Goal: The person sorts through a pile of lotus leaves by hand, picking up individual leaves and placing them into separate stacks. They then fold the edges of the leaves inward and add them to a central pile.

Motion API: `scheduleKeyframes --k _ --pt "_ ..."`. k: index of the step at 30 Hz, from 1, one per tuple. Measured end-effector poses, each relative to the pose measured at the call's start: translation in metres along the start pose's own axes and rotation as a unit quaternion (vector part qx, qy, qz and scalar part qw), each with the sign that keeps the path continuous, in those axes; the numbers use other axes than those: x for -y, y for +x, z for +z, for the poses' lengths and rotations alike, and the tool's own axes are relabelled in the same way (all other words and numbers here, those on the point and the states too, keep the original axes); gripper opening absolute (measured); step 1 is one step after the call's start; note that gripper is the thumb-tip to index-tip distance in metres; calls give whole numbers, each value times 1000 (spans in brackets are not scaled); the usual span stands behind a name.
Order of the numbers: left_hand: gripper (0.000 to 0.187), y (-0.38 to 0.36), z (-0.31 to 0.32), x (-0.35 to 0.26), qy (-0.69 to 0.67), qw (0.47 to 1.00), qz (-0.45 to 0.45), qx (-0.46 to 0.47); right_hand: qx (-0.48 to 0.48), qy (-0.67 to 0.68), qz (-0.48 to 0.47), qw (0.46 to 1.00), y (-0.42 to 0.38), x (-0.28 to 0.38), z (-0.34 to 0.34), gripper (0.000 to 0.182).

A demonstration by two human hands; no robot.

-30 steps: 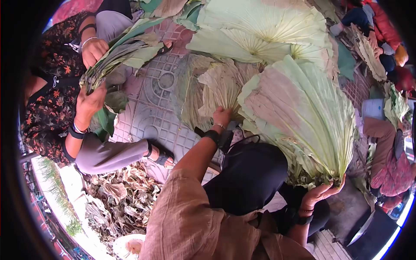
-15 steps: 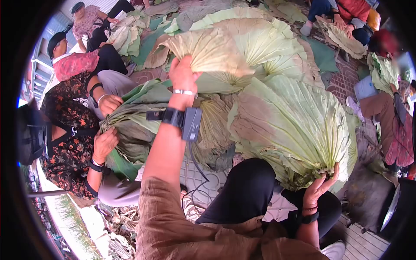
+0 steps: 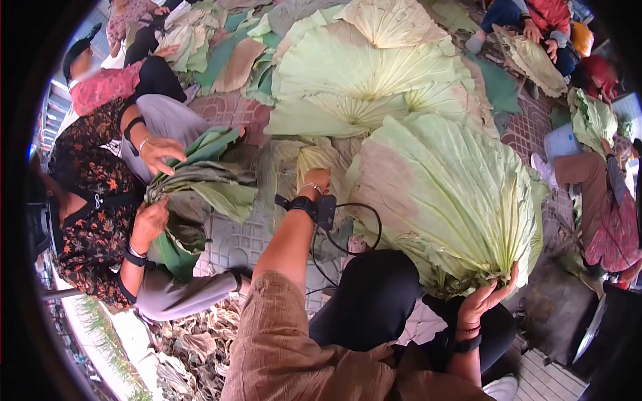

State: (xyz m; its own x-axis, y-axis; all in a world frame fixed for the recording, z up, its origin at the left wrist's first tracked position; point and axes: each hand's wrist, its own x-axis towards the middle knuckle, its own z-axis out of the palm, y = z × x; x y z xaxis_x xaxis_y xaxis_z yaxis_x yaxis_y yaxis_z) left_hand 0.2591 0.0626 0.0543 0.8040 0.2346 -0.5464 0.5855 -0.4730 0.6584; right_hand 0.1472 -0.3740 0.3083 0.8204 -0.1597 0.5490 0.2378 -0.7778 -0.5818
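Note:
My right hand (image 3: 487,297) is closed around the gathered base of a thick stack of large, pale green lotus leaves (image 3: 448,194), which fans out upward over my knees. My left hand (image 3: 317,179), with a bracelet and a strapped device on the wrist, reaches forward to a brownish pile of dried leaves. Its fingers are curled in on a folded, yellowish lotus leaf (image 3: 314,158), though the fingertips are hidden. Beyond lies a spread of overlapping lotus leaves (image 3: 348,67), with a pale tan leaf (image 3: 391,23) on top at the far edge.
At left a person in a floral shirt (image 3: 93,220) handles a bundle of greener leaves (image 3: 207,187). Other people sit along the far left and right with leaves. A black cable (image 3: 378,230) loops from my wrist device. Crumpled dry leaves (image 3: 200,341) lie at lower left.
My left hand has let go of the tan leaf, now lying on the far spread, and has come back down to the dried pile. My right hand still holds the stack.

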Motion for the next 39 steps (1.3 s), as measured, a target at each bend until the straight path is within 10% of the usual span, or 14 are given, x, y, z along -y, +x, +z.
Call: scheduleKeyframes --k 1,5,6,7,10,39 --pt "32 -2 12 22 405 901 157 22 -7 12 0 1000 -1 -1 1 53" --pt "31 -2 61 33 338 931 138 26 -11 37 6 999 0 0 1 57" --pt "34 3 71 22 6 999 -48 -22 -15 33 11 999 0 -1 2 58" --pt "38 3 82 13 -325 915 -230 -66 -22 27 39 999 1 4 3 58" --pt "53 -12 86 -23 -152 931 -230 -239 -35 28 65 997 -2 0 4 59" --pt "44 45 81 -60 -193 929 -169 -265 -42 32 67 996 -6 -13 4 65"
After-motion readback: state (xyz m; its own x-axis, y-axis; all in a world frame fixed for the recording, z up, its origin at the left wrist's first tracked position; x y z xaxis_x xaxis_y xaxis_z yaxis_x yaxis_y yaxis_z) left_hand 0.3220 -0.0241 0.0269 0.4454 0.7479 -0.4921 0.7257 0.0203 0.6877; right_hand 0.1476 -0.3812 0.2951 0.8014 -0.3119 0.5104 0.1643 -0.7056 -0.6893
